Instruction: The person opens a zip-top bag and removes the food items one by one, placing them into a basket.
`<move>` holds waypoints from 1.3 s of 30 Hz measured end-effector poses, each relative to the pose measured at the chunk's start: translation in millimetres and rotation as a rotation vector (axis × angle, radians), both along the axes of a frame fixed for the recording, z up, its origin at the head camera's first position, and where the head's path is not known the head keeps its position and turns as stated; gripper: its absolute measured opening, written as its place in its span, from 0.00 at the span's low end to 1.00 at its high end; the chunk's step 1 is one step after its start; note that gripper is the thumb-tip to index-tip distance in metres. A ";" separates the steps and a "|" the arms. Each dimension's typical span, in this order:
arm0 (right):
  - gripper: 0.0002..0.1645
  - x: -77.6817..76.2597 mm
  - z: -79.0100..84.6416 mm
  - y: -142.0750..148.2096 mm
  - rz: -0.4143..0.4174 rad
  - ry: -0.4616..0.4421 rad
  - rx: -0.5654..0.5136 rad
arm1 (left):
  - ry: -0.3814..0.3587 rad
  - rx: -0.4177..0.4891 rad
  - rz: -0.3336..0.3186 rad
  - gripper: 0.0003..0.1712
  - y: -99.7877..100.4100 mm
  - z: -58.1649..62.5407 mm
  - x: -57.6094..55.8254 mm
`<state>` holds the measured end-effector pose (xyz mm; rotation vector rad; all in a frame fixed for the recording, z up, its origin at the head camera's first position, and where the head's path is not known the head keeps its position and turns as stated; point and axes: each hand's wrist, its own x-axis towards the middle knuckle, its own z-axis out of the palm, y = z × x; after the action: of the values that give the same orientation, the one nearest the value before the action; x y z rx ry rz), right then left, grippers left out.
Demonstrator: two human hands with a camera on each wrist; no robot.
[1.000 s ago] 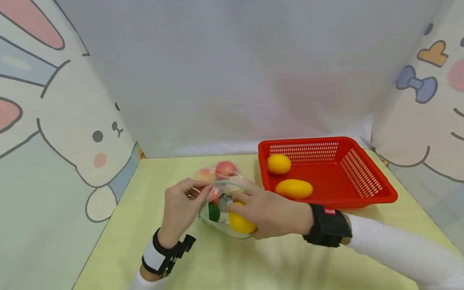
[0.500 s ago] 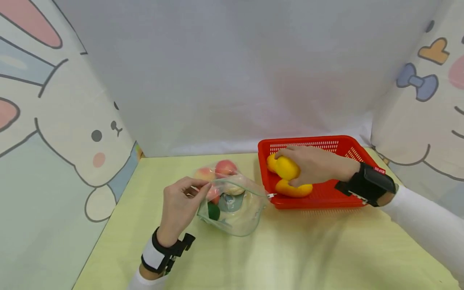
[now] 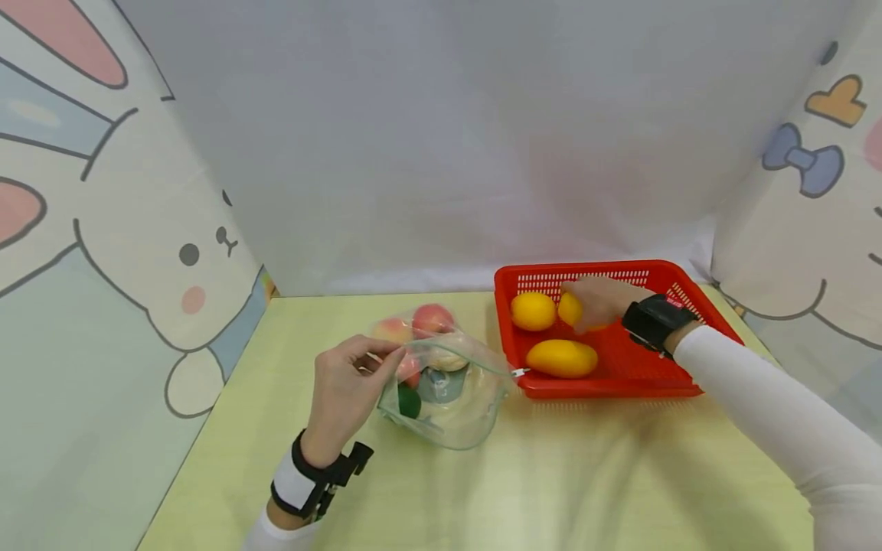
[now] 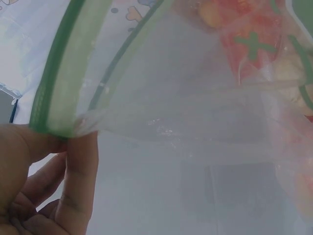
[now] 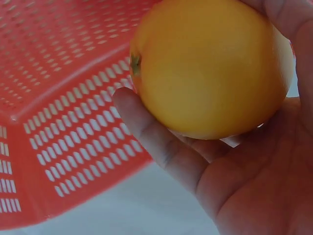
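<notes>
My left hand (image 3: 347,390) pinches the rim of a clear zip bag (image 3: 475,409) lying open-mouthed on the table; in the left wrist view its green-edged corner (image 4: 68,98) sits between thumb and finger. Visible inside or through the plastic are a red round fruit (image 3: 432,320), a dark green item (image 3: 409,401) and a pale item (image 3: 448,361). Over the red basket (image 3: 613,388), my right hand (image 3: 601,300) grips an orange-yellow round fruit (image 5: 210,68), its fingers curled around the sides. In the right wrist view, a small green stem spot shows on that fruit.
Another yellow round fruit (image 3: 533,311) and an elongated yellow mango-like fruit (image 3: 561,359) lie in the left part of the basket. The basket's left wall stands close to the bag. A pale cloth wall (image 3: 441,168) rises behind the light table (image 3: 276,459).
The right hand has carried the round fruit out of the bag, across to the right and deeper into the basket. The left hand keeps its pinch on the bag's rim.
</notes>
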<state>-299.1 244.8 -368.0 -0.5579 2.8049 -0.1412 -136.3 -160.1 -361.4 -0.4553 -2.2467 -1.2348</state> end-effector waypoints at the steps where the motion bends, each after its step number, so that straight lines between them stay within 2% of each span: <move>1: 0.46 -4.8 -6.0 1.8 -0.018 -0.016 0.003 | -0.006 0.002 0.002 0.04 0.1 0.2 0.1; 4: 0.47 -16.5 -20.9 6.0 -0.051 -0.046 0.006 | -0.012 0.006 0.004 0.05 0.2 -0.3 -0.3; 11: 0.27 -27.0 -39.5 9.3 -0.028 -0.064 -0.011 | 0.008 0.004 0.000 0.05 -0.1 -0.2 -0.3; 13: 0.25 -27.5 -40.4 10.7 -0.029 -0.069 -0.021 | 0.015 0.003 -0.003 0.05 0.2 0.3 -0.1; 17: 0.33 -26.4 -35.9 13.9 -0.043 -0.049 -0.026 | 0.015 -0.004 0.000 0.05 0.4 0.2 0.0; 21: 0.47 -18.2 -19.0 14.3 -0.049 -0.026 -0.029 | 0.010 -0.008 0.007 0.05 0.3 0.0 0.4; 24: 0.49 -8.1 -3.2 10.3 -0.023 0.034 -0.037 | 0.017 -0.004 0.007 0.05 0.3 0.6 1.2; 28: 0.44 14.0 17.4 -4.6 0.022 0.152 -0.089 | 0.028 0.009 0.007 0.04 0.9 0.6 1.1; 32: 0.44 47.3 40.6 -31.3 0.072 0.226 -0.129 | 0.038 0.023 0.009 0.04 1.5 -0.6 0.1; 34: 0.43 65.1 49.8 -47.0 0.124 0.278 -0.139 | 0.048 0.029 0.007 0.04 1.9 -0.9 0.0; 39: 0.31 110.3 57.0 -88.0 0.306 0.439 -0.225 | 0.071 0.034 0.002 0.05 2.8 -1.5 0.6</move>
<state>-188.8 156.8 -311.0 -1.1918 3.0883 -0.3063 -135.7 -157.3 -362.9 -0.4759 -2.1635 -1.2345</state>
